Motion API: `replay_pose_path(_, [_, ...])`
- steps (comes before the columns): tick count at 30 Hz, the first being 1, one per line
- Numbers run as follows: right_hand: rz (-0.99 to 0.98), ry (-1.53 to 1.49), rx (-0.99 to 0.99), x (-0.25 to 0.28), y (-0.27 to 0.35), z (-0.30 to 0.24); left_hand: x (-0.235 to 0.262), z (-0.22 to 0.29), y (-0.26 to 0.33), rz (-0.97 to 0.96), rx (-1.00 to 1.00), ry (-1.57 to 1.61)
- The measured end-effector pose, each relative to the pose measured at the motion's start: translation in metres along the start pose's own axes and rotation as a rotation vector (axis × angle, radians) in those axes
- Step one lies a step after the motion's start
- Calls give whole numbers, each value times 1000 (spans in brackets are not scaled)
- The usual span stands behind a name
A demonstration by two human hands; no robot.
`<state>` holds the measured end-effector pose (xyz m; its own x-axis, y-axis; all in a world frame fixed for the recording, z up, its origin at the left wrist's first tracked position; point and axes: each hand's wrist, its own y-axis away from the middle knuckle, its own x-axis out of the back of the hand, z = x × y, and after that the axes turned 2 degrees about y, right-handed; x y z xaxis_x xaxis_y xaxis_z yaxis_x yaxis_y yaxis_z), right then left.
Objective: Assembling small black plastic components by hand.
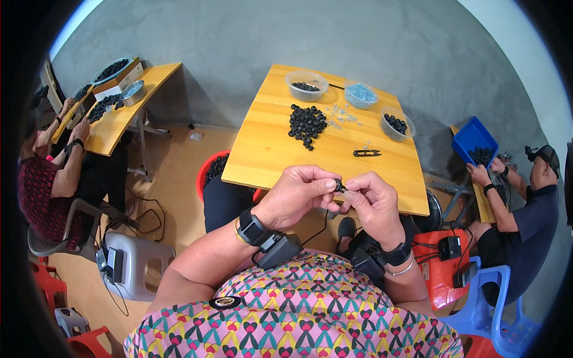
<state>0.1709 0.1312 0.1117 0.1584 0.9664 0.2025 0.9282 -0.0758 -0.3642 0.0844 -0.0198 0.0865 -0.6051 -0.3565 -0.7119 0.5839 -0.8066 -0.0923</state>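
In front of my chest, just off the table's near edge, my left hand point(298, 194) is closed and pinches a small black round piece point(339, 185) between thumb and finger. My right hand point(377, 203) meets it from the other side, its thumb and fingertips pressed together at the piece. Whatever those right fingertips grip is too small to make out. Beyond my hands, a pile of black ring-like pieces point(306, 124) lies on the yellow table point(262, 149). Small clear bits point(342, 115) are scattered to its right, and black thread snips point(366, 153) rest nearer to me.
Along the table's far side stand a clear bowl of black pieces point(306, 95), a bowl of pale blue bits point(360, 105) and another bowl point(412, 128). A red basin point(203, 173) sits below left. Co-workers sit at tables left and right, one by a blue bin point(471, 134).
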Motion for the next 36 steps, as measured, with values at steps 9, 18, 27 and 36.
replay_pose_path(9, [-50,140,185,0,-3,0,3,0,1,-4,18,-25])
replay_pose_path(18, [-68,-120,79,0,-3,13,14,-8,-1,-60,81,113])
replay_pose_path(27, [-93,-172,29,5,-4,19,14,-7,-1,-10,105,133])
replay_pose_path(36, [-88,-135,34,5,-4,23,7,-4,0,9,64,27])
